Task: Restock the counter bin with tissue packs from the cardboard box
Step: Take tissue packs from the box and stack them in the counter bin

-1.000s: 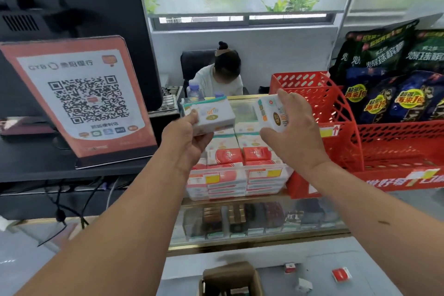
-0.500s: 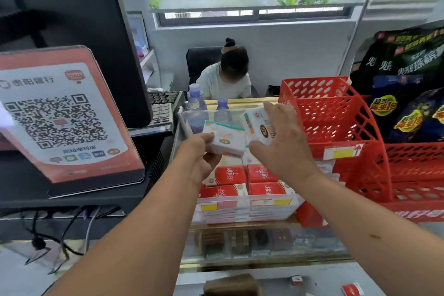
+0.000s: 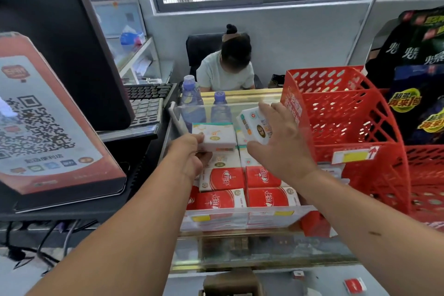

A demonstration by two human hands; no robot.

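Observation:
A clear plastic counter bin [image 3: 240,220] stands on the glass counter, filled with red tissue packs [image 3: 222,179] in front and white ones behind. My left hand [image 3: 189,154] grips a white tissue pack [image 3: 215,136] flat over the bin's back left part. My right hand [image 3: 278,146] holds a second white tissue pack [image 3: 254,125], tilted, over the back right part. The top of the cardboard box [image 3: 230,282] shows on the floor at the bottom edge.
Red plastic baskets [image 3: 348,113] stand right of the bin, with snack bags [image 3: 418,74] behind. A QR-code sign [image 3: 45,127] and a black monitor [image 3: 60,38] are on the left. Two water bottles [image 3: 192,101] stand behind the bin. A person sits behind the counter [image 3: 225,67]. Loose red packs [image 3: 355,285] lie on the floor.
Both hands have come down and forward with their packs, from above the bin to just over its back rows. The camera has moved closer to the counter.

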